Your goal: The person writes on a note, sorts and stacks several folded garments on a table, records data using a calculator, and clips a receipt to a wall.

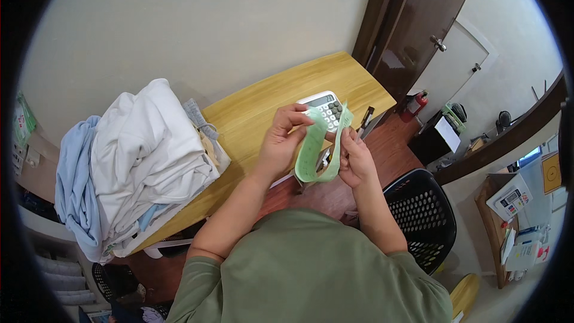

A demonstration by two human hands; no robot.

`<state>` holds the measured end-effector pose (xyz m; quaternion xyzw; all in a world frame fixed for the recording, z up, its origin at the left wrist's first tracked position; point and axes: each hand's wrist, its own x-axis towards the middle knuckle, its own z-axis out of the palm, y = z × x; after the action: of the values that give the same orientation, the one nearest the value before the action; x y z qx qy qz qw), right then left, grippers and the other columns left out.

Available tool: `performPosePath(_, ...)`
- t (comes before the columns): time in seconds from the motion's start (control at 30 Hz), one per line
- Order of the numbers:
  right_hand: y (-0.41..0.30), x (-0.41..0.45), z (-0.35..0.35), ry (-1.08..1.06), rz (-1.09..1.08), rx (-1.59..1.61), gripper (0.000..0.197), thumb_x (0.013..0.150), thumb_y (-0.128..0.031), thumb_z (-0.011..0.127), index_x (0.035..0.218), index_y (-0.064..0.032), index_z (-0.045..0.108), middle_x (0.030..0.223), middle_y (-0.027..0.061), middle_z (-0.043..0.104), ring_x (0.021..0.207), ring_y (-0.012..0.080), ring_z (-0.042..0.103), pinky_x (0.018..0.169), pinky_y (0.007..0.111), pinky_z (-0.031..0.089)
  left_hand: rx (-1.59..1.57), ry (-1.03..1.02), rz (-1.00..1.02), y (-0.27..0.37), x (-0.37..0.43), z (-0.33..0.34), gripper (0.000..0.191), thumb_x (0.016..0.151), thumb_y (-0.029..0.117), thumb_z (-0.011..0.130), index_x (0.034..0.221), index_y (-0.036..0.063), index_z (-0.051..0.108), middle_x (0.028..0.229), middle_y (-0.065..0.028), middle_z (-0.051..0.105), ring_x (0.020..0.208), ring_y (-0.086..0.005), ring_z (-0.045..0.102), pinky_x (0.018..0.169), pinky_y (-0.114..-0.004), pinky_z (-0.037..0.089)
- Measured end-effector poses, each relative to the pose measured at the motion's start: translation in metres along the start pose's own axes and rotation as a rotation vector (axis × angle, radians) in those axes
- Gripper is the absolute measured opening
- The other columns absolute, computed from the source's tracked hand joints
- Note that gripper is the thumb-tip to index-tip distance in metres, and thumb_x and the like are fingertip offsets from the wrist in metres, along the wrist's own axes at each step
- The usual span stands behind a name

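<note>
A long, thin light-green strip, perhaps paper, hangs in a loop between my hands and bears small print. My left hand has its bent fingers and thumb at the strip's left part, near its upper end. My right hand pinches the other side of the loop. A pen with a black end sticks up from behind my right fingers, seemingly held in that hand. Just beyond the strip, a white calculator with grey and white keys lies on the wooden table, partly hidden by the strip.
White garments are heaped on the table's left end, beside a light-blue garment. A black perforated chair stands to my right. Farther off are a brown door, a red fire extinguisher and a wooden shelf with bottles.
</note>
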<state>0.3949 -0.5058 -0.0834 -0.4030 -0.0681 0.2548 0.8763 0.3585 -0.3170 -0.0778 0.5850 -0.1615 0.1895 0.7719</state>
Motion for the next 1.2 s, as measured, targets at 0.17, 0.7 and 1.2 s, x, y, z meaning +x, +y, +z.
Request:
performPosePath(0.17, 0.034, 0.014, -0.005, -0.001, -0.173, 0.245, 0.040, 0.098, -0.035, 0.054, 0.125, -0.0062, 0.054, 0.103, 0.0137, 0.061, 0.086, 0.0229, 0.063, 0.078, 0.031, 0.055, 0.104, -0.178, 0.043, 0.025, -0.005, 0.051, 0.055, 0.087, 0.001, 0.068, 0.137, 0.0105, 0.046, 0.134, -0.0090, 0.043, 0.122, -0.0225, 0.048, 0.102, -0.036, 0.042)
performPosePath(0.7, -0.007, 0.026, -0.027, -0.284, -0.391, 0.452, 0.025, 0.094, -0.022, 0.060, 0.114, -0.0084, 0.055, 0.105, 0.0110, 0.057, 0.076, 0.0165, 0.054, 0.066, 0.027, 0.047, 0.594, -0.258, 0.053, 0.037, -0.035, 0.001, 0.018, 0.073, -0.001, 0.075, 0.086, 0.0092, 0.068, 0.121, -0.0112, 0.051, 0.122, -0.0256, 0.045, 0.100, -0.039, 0.035)
performPosePath(1.2, 0.030, 0.026, -0.037, -0.100, -0.567, -0.928, 0.037, 0.088, -0.002, 0.050, 0.122, -0.0082, 0.064, 0.116, 0.0078, 0.056, 0.082, 0.0135, 0.052, 0.071, 0.028, 0.046, 1.322, 0.307, -0.073, 0.003, -0.079, -0.078, 0.037, 0.087, 0.012, 0.066, 0.123, 0.0037, 0.060, 0.129, -0.0211, 0.052, 0.117, -0.0375, 0.053, 0.099, -0.044, 0.044)
